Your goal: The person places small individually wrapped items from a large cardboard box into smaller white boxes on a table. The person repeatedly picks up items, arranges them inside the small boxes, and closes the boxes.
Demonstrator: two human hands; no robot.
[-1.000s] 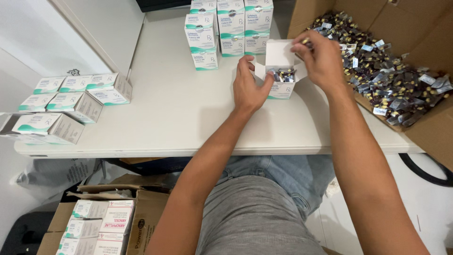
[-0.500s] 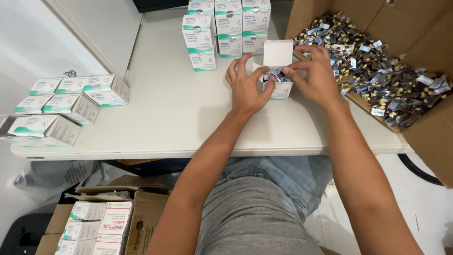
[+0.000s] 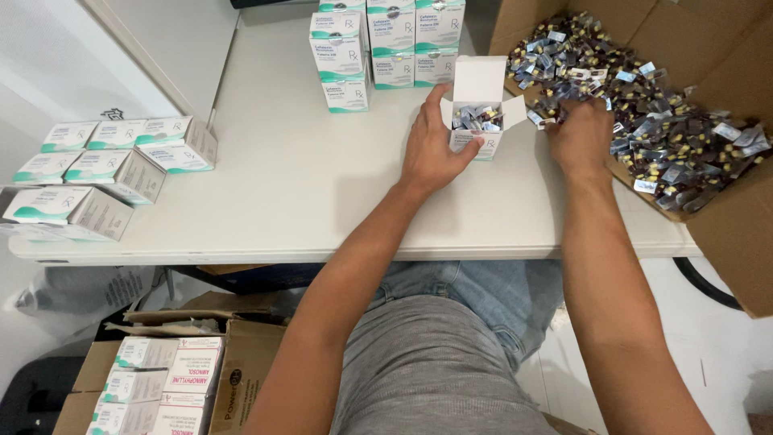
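A small white carton [image 3: 481, 89] stands upright on the white table [image 3: 290, 201] with its top flap raised; blister strips show inside it. My left hand [image 3: 431, 149] grips this carton from its left side, thumb in front. My right hand [image 3: 576, 133] lies to the carton's right, fingers curled into the heap of loose foil blister strips [image 3: 668, 121] that fills a large cardboard box [image 3: 725, 217]. Whether the fingers have closed on any strips is hidden by the hand itself.
Stacked white-and-teal cartons [image 3: 386, 44] stand behind the open one. More such cartons [image 3: 105, 161] lie on their sides at the table's left edge. Below the table, a brown cardboard box [image 3: 161, 379] holds several packed cartons. My lap is under the table's front edge.
My right hand has left the open carton and moved right into the heap of blister strips. My left hand has stayed on the carton.
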